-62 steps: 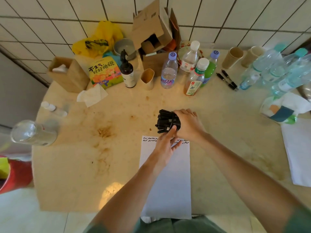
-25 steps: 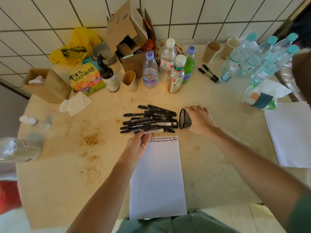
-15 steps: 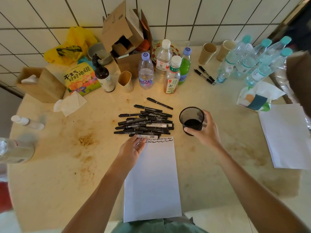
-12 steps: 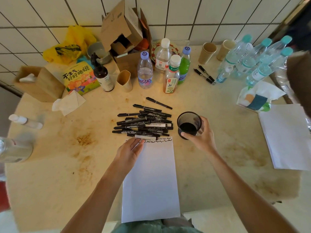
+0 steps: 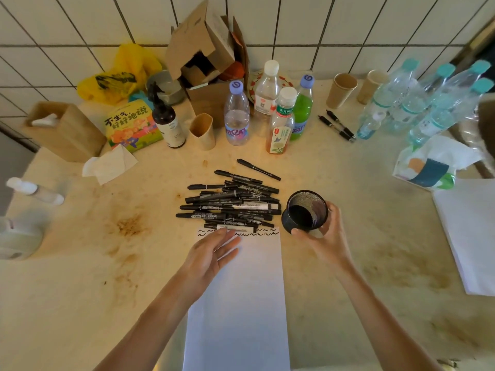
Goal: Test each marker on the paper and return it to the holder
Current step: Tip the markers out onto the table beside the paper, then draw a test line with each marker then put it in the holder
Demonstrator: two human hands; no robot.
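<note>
Near the desk's middle, my right hand grips the empty mesh holder tilted beside the marker pile, left hand open-fingered on the paper; I judge loose markers could roll.

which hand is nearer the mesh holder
Right. The right hand grips the mesh holder; the left hand rests on the paper, apart from it.

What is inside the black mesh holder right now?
No markers show inside the mesh holder, only its dark base. The right hand grips it, tilted; the markers lie piled on the table. The near inner wall is hidden.
</note>
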